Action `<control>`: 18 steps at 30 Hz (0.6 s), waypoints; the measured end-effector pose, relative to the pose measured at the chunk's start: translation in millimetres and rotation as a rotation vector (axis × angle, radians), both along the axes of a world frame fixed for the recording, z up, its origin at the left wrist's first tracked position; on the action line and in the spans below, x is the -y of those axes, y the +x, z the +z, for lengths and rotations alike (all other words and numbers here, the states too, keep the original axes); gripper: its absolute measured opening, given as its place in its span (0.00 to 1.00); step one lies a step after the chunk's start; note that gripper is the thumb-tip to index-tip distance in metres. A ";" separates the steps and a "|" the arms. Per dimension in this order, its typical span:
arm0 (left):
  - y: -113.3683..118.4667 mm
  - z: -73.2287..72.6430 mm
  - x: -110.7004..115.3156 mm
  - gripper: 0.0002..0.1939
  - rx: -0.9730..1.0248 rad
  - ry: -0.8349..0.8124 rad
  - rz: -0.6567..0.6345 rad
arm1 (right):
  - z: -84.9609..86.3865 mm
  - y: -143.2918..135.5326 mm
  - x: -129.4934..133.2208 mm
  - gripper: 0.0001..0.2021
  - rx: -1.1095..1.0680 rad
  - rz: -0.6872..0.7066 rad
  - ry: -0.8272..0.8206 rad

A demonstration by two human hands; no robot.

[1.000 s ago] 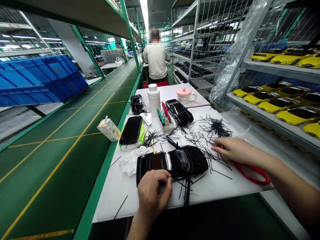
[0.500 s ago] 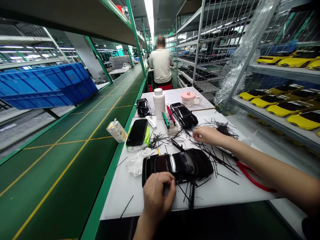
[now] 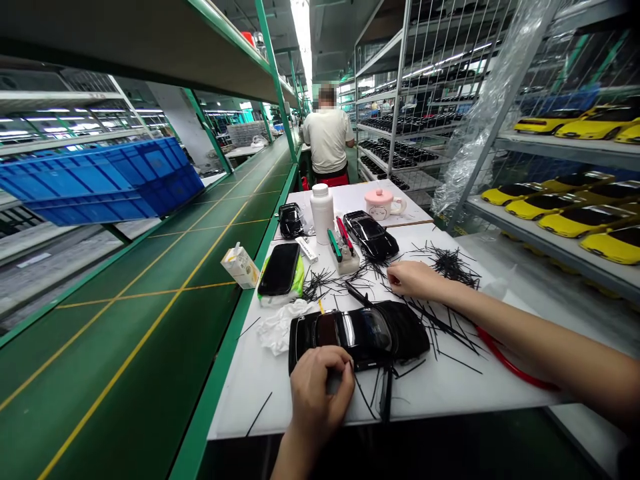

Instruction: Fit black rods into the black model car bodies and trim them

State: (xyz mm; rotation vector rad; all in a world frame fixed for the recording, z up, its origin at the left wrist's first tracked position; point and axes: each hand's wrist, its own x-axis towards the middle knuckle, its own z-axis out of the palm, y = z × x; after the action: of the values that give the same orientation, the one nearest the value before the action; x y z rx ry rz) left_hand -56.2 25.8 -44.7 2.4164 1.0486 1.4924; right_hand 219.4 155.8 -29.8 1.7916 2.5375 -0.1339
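A glossy black model car [image 3: 360,333] lies lengthwise on the white tabletop, a door standing open on its near side and another on its far side. My left hand [image 3: 320,387] is at the near flank, thumb and forefinger pinched together against the car's edge. Whatever sits between those fingertips is too small to make out. Beyond the car, my right hand [image 3: 415,280] reaches in with curled, closed fingers, low over loose thin black strips [image 3: 445,323]. Its fingertips hide anything they hold.
Behind stand a white bottle [image 3: 322,213], a pink-lidded mug [image 3: 379,205], another black model car [image 3: 371,235] and a holder with pens [image 3: 346,261]. A phone [image 3: 280,268] and crumpled tissue [image 3: 280,327] lie left, beside a green conveyor [image 3: 165,320]. Yellow cars [image 3: 580,220] fill the right rack. Someone sits ahead.
The view has shifted slightly, moving everything a little down and right. My right hand's fingers have dipped a bit toward the strips. My left hand keeps its pinch at the car's side.
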 end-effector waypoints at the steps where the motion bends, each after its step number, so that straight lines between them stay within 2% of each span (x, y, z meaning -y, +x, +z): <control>1: 0.1 -0.2 0.2 0.12 0.006 0.002 0.004 | -0.9 0.1 -0.7 0.11 -0.002 0.004 0.007; 5: 0.9 1.0 1.8 0.12 0.009 -0.014 0.011 | -2.9 2.4 -1.9 0.10 -0.020 0.039 0.034; 9: 1.5 2.3 2.9 0.12 0.010 -0.029 0.016 | -1.2 8.0 -3.9 0.11 -0.051 0.081 -0.007; 18: 3.9 3.3 2.5 0.12 0.040 -0.047 0.005 | -5.4 12.9 -11.7 0.11 -0.133 0.032 -0.070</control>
State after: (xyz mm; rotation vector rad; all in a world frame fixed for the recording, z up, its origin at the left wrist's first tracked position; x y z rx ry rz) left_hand -52.3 23.3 -41.3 2.3442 1.0700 1.4936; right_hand 232.3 167.5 -35.1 1.7726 2.6124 -0.3475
